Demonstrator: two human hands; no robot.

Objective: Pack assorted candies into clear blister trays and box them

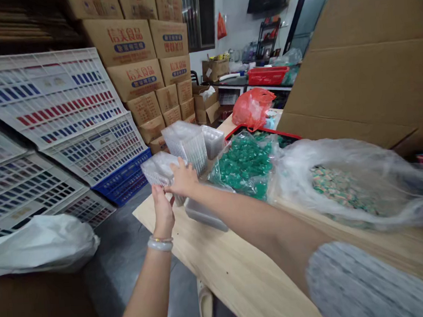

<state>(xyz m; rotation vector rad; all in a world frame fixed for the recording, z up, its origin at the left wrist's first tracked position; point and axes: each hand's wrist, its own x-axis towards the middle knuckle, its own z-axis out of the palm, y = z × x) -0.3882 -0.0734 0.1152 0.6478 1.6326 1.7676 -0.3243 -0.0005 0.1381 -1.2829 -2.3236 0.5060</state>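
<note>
Trays [160, 168] of clear plastic were what we held, a nested few at the table's [220, 265] far left corner, at about ten o'clock from us. Our left hand [163, 207] was closed on their near edge from below; our right hand [183, 179] pressed on top with fingers curled, though how tight we could not tell. A taller stack [187, 142] stood just behind at twelve o'clock, touching or nearly so. We judged that pulling sideways could topple it, and that thin, slick trays hanging past the edge could slip to the floor. A candy bag [245, 165] lay at two o'clock.
</note>
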